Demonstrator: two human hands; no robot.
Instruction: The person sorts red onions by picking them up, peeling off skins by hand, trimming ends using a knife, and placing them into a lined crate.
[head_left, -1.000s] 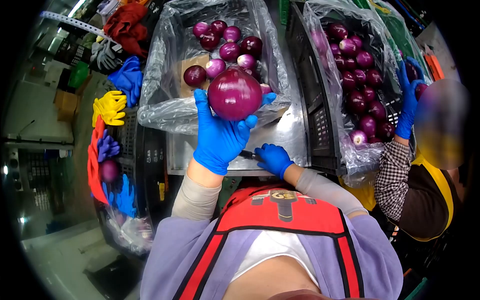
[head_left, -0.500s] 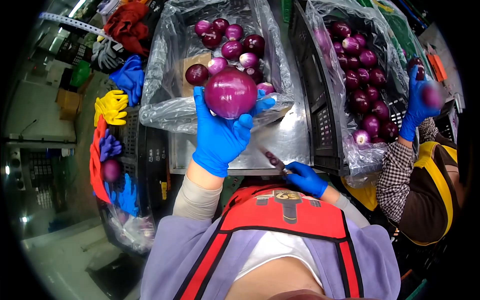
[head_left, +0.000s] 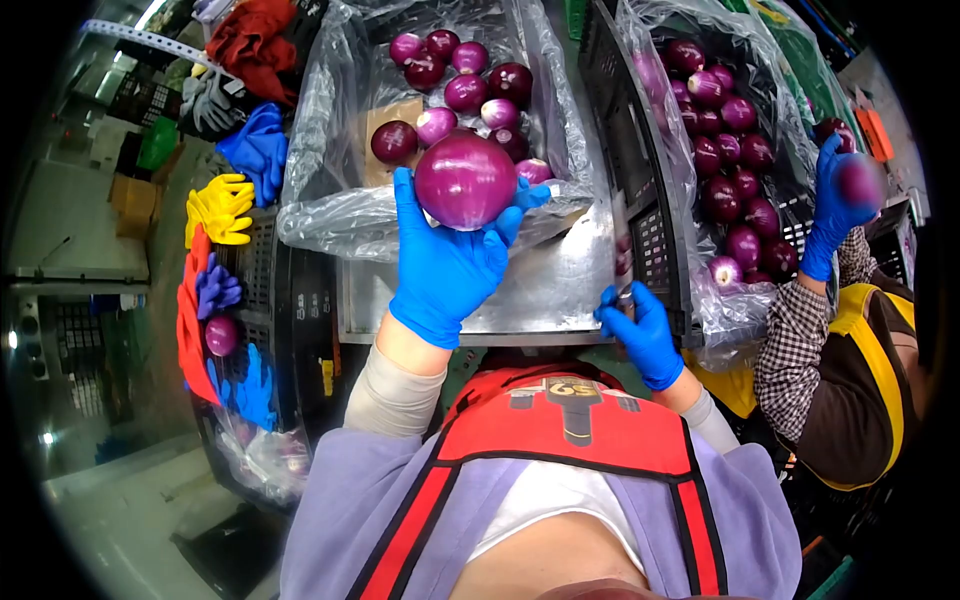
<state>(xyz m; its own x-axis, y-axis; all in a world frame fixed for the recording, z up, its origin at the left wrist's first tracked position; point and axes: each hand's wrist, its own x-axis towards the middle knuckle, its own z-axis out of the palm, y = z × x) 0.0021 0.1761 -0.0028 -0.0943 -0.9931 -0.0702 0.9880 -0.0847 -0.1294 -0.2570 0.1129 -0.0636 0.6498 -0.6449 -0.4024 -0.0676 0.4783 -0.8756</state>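
A large peeled red onion [head_left: 466, 181] rests in my left hand [head_left: 450, 265], whose blue-gloved fingers curl round its underside. It is raised in front of the near rim of a plastic-lined crate [head_left: 335, 225], where several smaller red onions [head_left: 466, 95] lie. My right hand [head_left: 645, 338], also in a blue glove, is closed round the handle of a knife [head_left: 622, 250]. The blade points up and away from me, beside the black crate wall, and looks slightly blurred with purple marks on it.
A second lined black crate [head_left: 650, 200] full of red onions [head_left: 740, 205] stands to the right. Beyond it, a co-worker's gloved hand [head_left: 835, 205] holds an onion. Yellow gloves [head_left: 220, 210], blue gloves [head_left: 258, 150] and another onion [head_left: 222, 335] are along the left side.
My right hand has moved right and a little up, and the knife has swung from pointing up-left to nearly straight away from me. The large onion stays in my left hand, shifted only slightly.
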